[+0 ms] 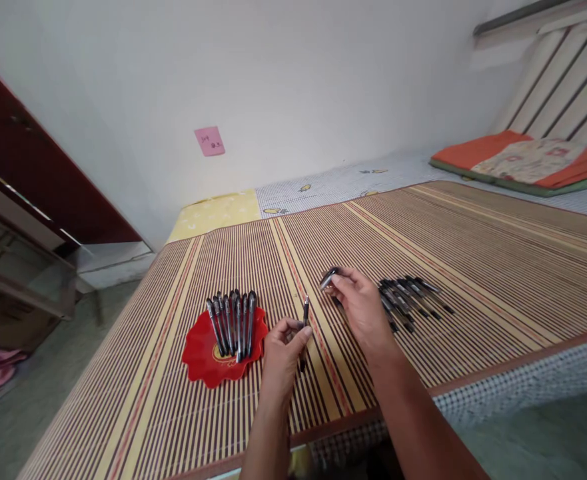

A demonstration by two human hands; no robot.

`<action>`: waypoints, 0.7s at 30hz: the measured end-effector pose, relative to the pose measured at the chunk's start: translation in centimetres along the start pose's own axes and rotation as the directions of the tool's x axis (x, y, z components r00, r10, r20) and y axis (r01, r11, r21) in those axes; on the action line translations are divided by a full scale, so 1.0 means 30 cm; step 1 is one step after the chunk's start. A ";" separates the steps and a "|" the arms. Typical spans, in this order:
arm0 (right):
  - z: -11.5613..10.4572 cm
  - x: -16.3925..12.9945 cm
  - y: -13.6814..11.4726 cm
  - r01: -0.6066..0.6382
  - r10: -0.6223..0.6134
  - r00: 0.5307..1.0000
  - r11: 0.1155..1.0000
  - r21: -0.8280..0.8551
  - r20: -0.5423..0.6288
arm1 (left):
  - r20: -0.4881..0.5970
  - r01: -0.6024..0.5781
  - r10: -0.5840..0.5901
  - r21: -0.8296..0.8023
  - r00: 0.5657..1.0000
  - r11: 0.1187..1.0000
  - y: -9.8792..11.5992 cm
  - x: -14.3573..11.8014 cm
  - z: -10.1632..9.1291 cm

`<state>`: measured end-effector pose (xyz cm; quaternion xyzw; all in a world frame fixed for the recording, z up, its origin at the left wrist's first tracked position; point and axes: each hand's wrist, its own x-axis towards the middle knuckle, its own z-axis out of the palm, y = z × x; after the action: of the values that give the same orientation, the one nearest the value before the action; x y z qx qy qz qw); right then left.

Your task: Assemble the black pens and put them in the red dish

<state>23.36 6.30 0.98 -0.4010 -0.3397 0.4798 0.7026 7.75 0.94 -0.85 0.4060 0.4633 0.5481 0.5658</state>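
Head view shows that the left hand (284,343) pinches 1 uncapped pen (306,313), tip upward, and the right hand (360,300) pinches 1 dark cap (329,276). Several pens (233,323) lie on the red plate (198,347), other pens (399,297) on the striped mat (373,227).

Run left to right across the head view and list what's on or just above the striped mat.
Red scalloped dish bearing capped pens, left hand holding a pen, right hand pinching a pen cap, loose pile of pens.

One plate (198,343), one uncapped pen (306,312), one cap (330,274), two uncountable pen clusters (239,323) (402,298), one mat (468,267), one pink note (210,141)
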 end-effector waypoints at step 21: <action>0.018 -0.041 -0.042 -0.102 0.200 0.900 0.960 -0.260 0.388 | 0.000 -0.014 0.014 0.042 1.000 0.999 -0.013 -0.007 0.000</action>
<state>23.02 5.01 2.24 -0.3963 -0.5010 0.5633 0.5241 7.85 0.71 -1.23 0.4209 0.4720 0.5424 0.5530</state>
